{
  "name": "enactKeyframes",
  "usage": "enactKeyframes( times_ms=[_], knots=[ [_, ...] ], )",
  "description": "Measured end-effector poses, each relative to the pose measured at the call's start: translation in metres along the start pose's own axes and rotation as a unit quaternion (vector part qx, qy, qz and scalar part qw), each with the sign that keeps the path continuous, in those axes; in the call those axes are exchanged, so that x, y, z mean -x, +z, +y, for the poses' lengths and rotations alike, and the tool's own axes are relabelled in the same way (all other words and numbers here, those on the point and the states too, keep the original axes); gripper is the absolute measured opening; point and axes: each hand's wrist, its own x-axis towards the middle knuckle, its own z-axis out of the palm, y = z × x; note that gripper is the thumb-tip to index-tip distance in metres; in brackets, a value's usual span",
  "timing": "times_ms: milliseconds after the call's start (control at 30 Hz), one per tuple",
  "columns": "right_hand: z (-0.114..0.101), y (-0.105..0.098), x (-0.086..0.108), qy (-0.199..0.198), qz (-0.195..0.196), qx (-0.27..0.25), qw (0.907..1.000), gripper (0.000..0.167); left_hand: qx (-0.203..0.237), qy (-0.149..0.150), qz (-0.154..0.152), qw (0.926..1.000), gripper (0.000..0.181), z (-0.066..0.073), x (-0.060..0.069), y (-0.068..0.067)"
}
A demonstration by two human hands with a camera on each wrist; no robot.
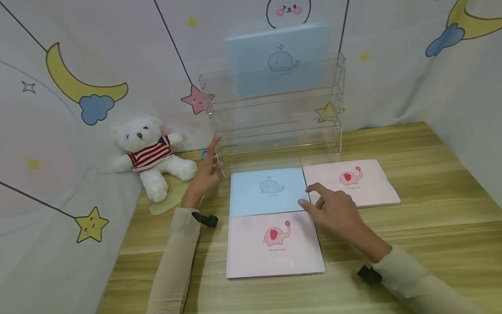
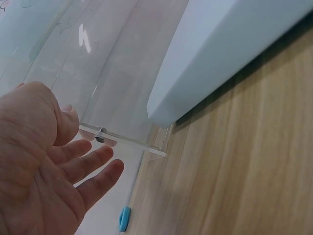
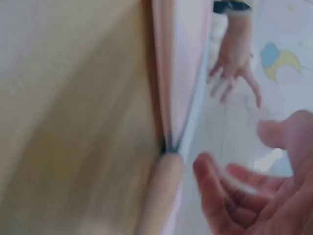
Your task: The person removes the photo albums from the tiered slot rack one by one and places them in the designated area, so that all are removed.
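Lying between the two hands, the blue whale book (image 1: 268,196) is flat on the wooden table (image 1: 423,235), just before the clear rack (image 1: 270,129). Its long axis goes from left to right, about parallel to the front of this rack, and its whale picture faces upward. From the left hand (image 1: 201,179) the book lies to the right; from the right hand (image 1: 339,213) it lies to the left and a little farther from the person. The right hand is the nearer one: its thumb and forefinger are at the book's right edge, parted from each other, and it grasps nothing. Here the right wrist view is blurred, so I cannot say surely whether a fingertip touches the cover.

The left hand is by the left side panel of the rack, its fingers rather straight and apart, not clenched around anything.

One pink elephant book (image 1: 276,257) adjoins the blue one on the person's side, and a second pink book (image 1: 368,185) lies at its right edge. Another blue book (image 1: 280,80) leans upright in the top tier of the rack. A white teddy bear (image 1: 152,157) sits left of the rack.
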Motion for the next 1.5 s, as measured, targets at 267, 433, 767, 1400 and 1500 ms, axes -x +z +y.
enactKeyframes(
  times_ms=[267, 433, 767, 1400, 1500],
  knots=[
    [0.004, -0.037, -0.02, -0.069, 0.028, -0.13, 0.9887, 0.053, -0.001, 0.004, -0.002, 1.0, 0.088, -0.005, 0.0, 0.001],
    [-0.001, -0.068, -0.038, -0.138, 0.05, -0.175, 0.9736, 0.062, -0.002, 0.012, 0.002, 0.9999, 0.088, -0.004, 0.0, 0.001],
    [-0.005, -0.111, -0.077, -0.23, 0.096, -0.224, 0.9422, 0.071, 0.001, 0.012, 0.002, 0.9999, 0.09, -0.002, 0.001, 0.0],
    [-0.012, -0.161, -0.133, -0.203, 0.138, -0.278, 0.9285, 0.073, 0.0, 0.007, 0.002, 1.0, 0.088, 0.001, 0.0, -0.001],
    [-0.012, -0.166, -0.141, -0.196, 0.139, -0.296, 0.9244, 0.073, 0.004, 0.004, 0.002, 1.0, 0.088, 0.0, 0.0, -0.001]
  ],
)
